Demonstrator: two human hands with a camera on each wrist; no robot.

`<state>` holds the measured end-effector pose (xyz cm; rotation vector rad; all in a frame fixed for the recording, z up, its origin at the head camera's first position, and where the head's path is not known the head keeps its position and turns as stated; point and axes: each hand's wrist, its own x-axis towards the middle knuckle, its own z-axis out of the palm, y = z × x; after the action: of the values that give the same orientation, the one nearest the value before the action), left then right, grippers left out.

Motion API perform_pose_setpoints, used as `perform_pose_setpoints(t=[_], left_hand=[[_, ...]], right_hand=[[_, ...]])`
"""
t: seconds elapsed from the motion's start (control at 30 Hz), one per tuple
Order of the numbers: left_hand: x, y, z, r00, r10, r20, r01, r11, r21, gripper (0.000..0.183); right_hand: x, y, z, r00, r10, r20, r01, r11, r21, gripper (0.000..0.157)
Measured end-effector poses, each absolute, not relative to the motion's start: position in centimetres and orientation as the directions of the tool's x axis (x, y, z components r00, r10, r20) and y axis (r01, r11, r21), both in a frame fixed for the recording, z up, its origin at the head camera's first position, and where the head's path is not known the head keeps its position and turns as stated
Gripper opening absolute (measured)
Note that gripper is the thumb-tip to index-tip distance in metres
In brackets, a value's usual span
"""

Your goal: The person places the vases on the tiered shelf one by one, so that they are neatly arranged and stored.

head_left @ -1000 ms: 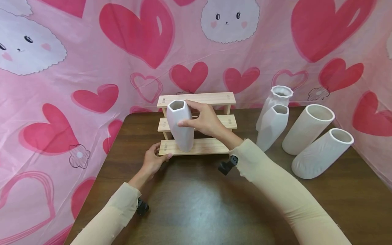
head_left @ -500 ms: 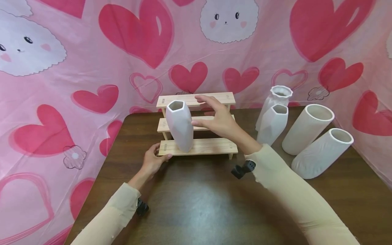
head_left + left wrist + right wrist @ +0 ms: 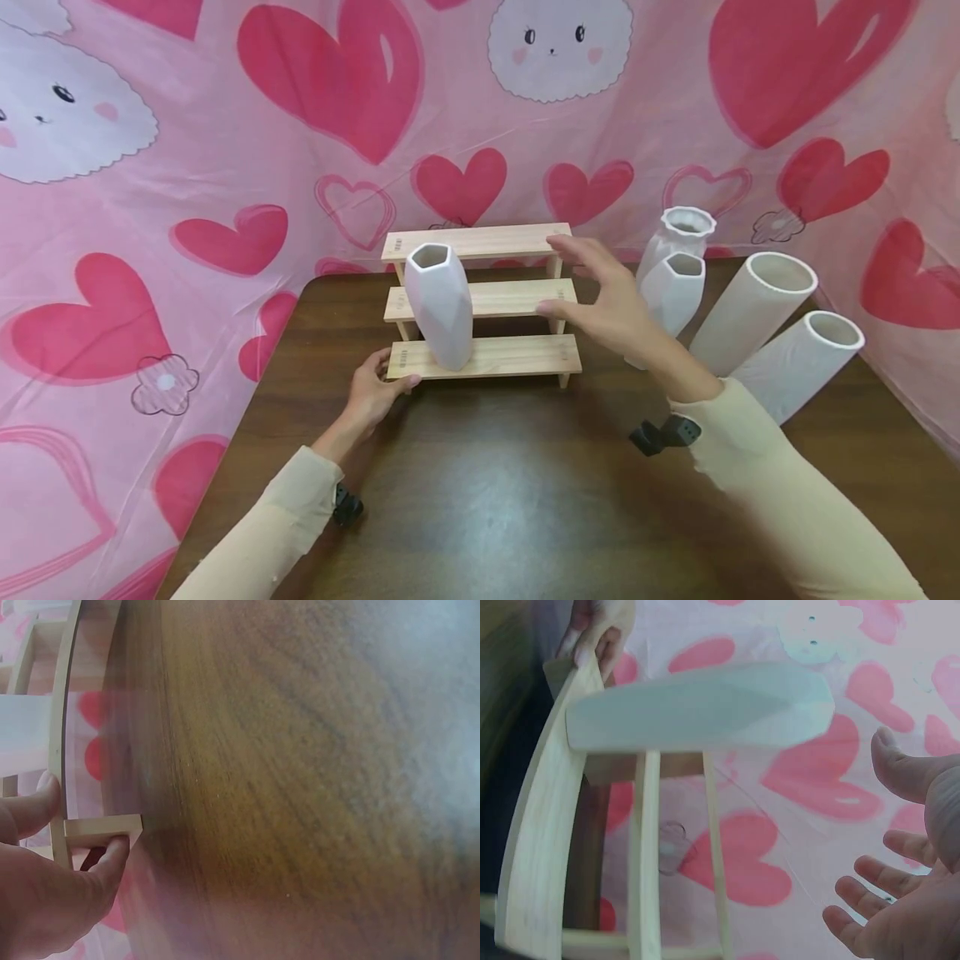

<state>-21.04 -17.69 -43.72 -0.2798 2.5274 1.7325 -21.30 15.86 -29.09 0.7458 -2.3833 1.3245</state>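
A white faceted vase (image 3: 441, 308) stands upright on the left part of the lowest step of a three-tier wooden stand (image 3: 517, 357). My left hand (image 3: 369, 392) grips that step's left end, thumb on the front edge; in the left wrist view its fingers (image 3: 112, 862) curl by the short wooden leg (image 3: 105, 825). My right hand (image 3: 611, 300) is in the air right of the stand, fingers spread and holding nothing. The right wrist view shows the same vase (image 3: 697, 709) on the step, apart from the right hand (image 3: 907, 855).
Several more white vases stand at the right of the brown table (image 3: 480, 500): a ruffled-rim vase (image 3: 686, 229), a second faceted vase (image 3: 675, 292), and two cylindrical vases, one smooth (image 3: 757, 308), one textured (image 3: 802, 367). A pink heart-print cloth (image 3: 465, 100) hangs behind.
My right hand has let go of the faceted vase and moved right, toward the other vases. The vase stays on the lowest step, and my left hand keeps its place.
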Motion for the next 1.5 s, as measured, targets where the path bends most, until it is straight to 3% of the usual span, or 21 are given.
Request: perform_pose_setpoints(t=[0.63, 0.8, 1.07, 1.2, 1.5], left_hand=[[-20.8, -17.9, -43.7, -0.978, -0.118, -0.172, -0.204, 0.375, 0.904, 0.07], [-20.8, -17.8, -43.6, -0.977, -0.12, -0.176, -0.209, 0.375, 0.903, 0.07], [-20.8, -17.7, -43.6, -0.977, -0.117, -0.177, -0.208, 0.368, 0.906, 0.071], [-20.8, -17.7, -43.7, -0.979, -0.114, -0.169, -0.2, 0.361, 0.911, 0.071], [-20.8, -17.7, -43.6, -0.979, -0.109, -0.173, -0.201, 0.355, 0.913, 0.071]], right_hand=[[-17.0, 25.4, -28.3, -0.861, -0.047, 0.507, -0.427, 0.61, -0.668, 0.08], [-16.3, 28.1, -27.9, -0.84, 0.003, 0.542, -0.397, 0.677, -0.62, 0.08], [-14.6, 33.5, -27.9, -0.913, 0.173, 0.369, -0.095, 0.79, -0.606, 0.083], [-13.7, 35.6, -28.8, -0.924, 0.217, 0.316, -0.023, 0.791, -0.611, 0.087], [-12.4, 38.7, -31.4, -0.936, 0.189, 0.296, -0.08, 0.706, -0.704, 0.087]])
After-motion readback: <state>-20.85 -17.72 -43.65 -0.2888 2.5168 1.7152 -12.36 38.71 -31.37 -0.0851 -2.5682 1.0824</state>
